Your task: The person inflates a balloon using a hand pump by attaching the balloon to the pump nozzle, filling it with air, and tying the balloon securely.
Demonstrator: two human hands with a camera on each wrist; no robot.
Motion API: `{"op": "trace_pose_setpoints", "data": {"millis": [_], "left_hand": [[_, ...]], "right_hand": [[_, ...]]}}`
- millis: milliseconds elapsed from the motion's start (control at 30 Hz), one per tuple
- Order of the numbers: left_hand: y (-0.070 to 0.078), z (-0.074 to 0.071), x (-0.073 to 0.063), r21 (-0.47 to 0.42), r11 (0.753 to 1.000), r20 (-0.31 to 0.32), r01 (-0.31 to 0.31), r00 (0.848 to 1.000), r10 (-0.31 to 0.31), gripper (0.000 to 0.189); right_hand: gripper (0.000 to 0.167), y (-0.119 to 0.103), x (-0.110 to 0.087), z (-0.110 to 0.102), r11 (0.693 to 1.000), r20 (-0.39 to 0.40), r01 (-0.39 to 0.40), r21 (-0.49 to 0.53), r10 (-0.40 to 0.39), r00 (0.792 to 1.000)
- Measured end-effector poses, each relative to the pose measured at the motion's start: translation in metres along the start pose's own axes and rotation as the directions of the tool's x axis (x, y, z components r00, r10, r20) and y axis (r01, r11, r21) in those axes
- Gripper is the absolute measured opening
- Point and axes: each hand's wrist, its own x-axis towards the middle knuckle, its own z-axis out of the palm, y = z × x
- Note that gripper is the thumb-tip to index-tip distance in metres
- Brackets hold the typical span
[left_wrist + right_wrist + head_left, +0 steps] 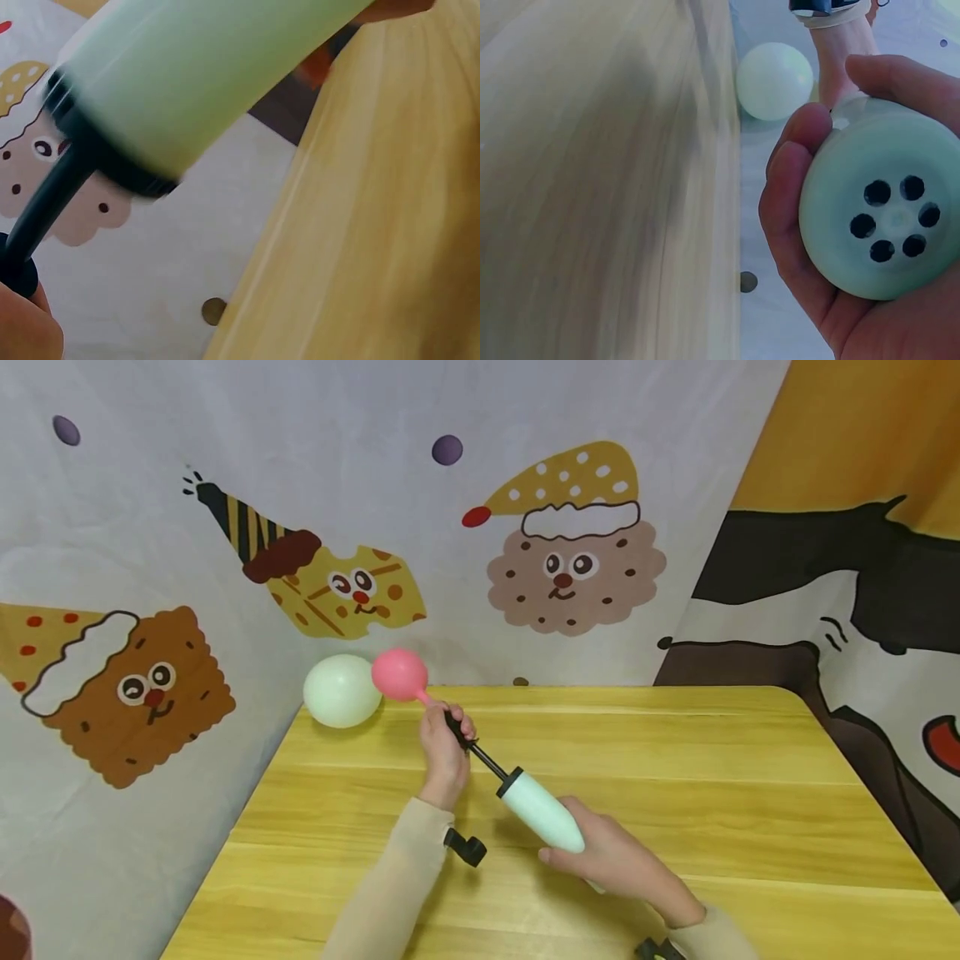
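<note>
My left fingers (467, 725) curl round the black handle (454, 727), the pink balloon (399, 675) just beyond them; my right fingers (784, 202) wrap the green pump barrel (542, 810). Past the left ones, a pale balloon (341, 691) rests on the worktop (675, 735). I seem mid-inflation; the next stroke wants a steady handle

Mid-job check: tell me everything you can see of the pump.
The pump looks plastic: a mint-green barrel, a black collar and an exposed black rod leading to a black end piece. Six dark holes mark its round mint end. It is held aslant above the wooden table; the right hand grips the barrel, the left hand the black end, by the pink balloon. Whether they join is hidden.
</note>
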Motion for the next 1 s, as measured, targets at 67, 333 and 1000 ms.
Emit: {"op": "trace_pose_setpoints", "data": {"millis": [67, 333, 1000], "left_hand": [[-0.004, 0.001, -0.005, 0.004, 1.0, 0.013, 0.012, 1.0, -0.012, 0.03], [-0.021, 0.003, -0.021, 0.008, 0.998, 0.046, 0.058, 0.997, -0.058, 0.031], [0.03, -0.011, 0.023, -0.087, 0.993, -0.053, -0.08, 0.996, 0.075, 0.027]], "right_hand": [[0.07, -0.002, 0.004, 0.002, 1.0, -0.006, -0.012, 0.012, 0.012, 1.0], [0.069, -0.012, 0.02, 0.003, 1.0, -0.028, 0.011, 0.011, -0.011, 1.0], [0.065, -0.013, -0.009, -0.012, 0.997, 0.059, 0.077, 0.013, -0.078, 0.995]]}}
